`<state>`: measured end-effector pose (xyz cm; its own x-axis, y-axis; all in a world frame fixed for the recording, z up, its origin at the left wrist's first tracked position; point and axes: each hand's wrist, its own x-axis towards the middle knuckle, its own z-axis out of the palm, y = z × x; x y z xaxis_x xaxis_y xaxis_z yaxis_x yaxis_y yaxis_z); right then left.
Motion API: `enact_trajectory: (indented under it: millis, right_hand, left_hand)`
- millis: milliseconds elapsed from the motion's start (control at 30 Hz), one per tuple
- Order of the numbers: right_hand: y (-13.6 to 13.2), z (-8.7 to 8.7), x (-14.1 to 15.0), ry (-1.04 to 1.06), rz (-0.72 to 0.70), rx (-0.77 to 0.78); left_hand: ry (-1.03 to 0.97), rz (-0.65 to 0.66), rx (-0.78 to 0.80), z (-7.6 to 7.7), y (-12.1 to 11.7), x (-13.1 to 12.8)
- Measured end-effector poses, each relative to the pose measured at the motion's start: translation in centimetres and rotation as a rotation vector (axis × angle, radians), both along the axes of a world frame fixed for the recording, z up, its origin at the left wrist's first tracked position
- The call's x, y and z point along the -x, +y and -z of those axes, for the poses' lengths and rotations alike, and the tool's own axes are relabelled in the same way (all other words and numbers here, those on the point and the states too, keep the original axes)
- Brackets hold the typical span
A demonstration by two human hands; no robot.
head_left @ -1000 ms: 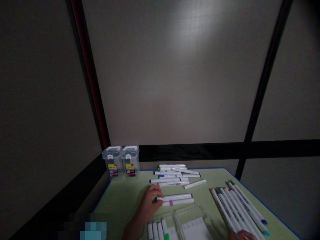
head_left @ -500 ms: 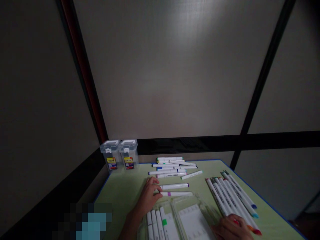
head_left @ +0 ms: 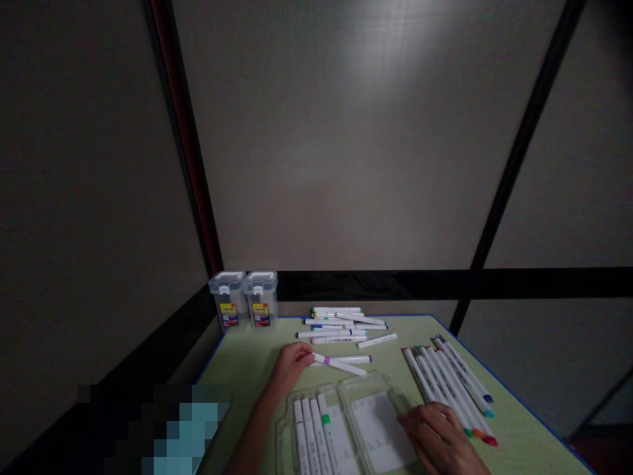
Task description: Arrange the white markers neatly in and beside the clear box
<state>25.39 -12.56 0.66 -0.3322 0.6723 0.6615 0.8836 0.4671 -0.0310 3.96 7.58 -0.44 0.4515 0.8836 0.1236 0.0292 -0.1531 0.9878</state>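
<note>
With my left hand I pinch one end of the purple-banded marker between thumb and fingers. It slants just beyond the far edge of the clear case, its other end close to the rim; I cannot tell whether they touch. Part of it crosses in front of a purple-tipped marker, also beyond the case.

My right hand is at the right edge of the case, fingers bent; I cannot tell whether that grip has hold of the rim or only rests beside it. The case lies open on the tabletop, with a row of markers in its left half and a white card in its right. More markers lie fanned to the right of the case and heaped well beyond it.

I judge the step in hand to be taking up the banded marker. The next move calls for a firm pinch, since I have only its end, and a lift that does not roll its neighbour. Laying it like the row would need a turn towards lengthwise.
</note>
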Motion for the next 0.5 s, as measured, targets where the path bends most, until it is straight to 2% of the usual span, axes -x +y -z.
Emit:
enact_trajectory:
  millis: [167,333,500]
  right_hand:
    - [-0.3,-0.2,0.7,0.061,0.066,0.052]
    - [0.1,-0.8,2.7,0.138,0.108,0.047]
    - [0.7,-0.6,4.2,0.111,0.125,0.055]
  left_hand:
    - [-0.164,-0.022,0.069,-1.3,-0.3,0.3]
    - [-0.278,-0.121,0.142,-1.3,-1.1,0.7]
    - [-0.251,-0.056,0.251,-1.3,-2.7,0.8]
